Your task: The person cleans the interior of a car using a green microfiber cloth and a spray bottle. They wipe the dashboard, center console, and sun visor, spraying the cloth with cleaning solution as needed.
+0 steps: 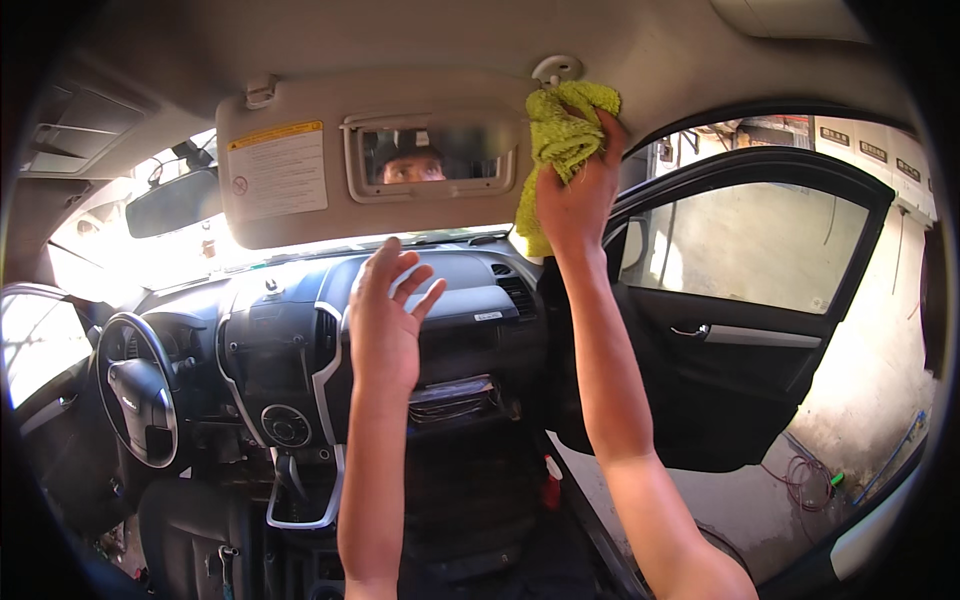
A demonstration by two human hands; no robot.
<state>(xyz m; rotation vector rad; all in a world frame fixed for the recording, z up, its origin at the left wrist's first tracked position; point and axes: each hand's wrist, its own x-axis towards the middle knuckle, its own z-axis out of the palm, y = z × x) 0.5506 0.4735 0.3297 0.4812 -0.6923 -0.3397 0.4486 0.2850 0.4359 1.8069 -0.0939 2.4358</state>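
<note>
My right hand (581, 184) grips a bunched yellow-green microfibre cloth (568, 127). The cloth covers the right end of the lowered sun visor (285, 97), just under its round pivot mount (556, 69) on the headliner. A vanity mirror (431, 156) with its frame sits in the visor, and a printed warning label (276, 171) is on its left part. Below the visor, my left hand (386, 322) is raised in the air with its fingers apart, holding nothing. Behind it lies the dashboard (442, 274).
The passenger door (720, 360) stands wide open on the right. At left are the steering wheel (139, 390) and the rear-view mirror (174, 202). An open glovebox (454, 397) holds papers. A red spray bottle (552, 484) stands by the sill. A coiled hose (806, 480) lies outside.
</note>
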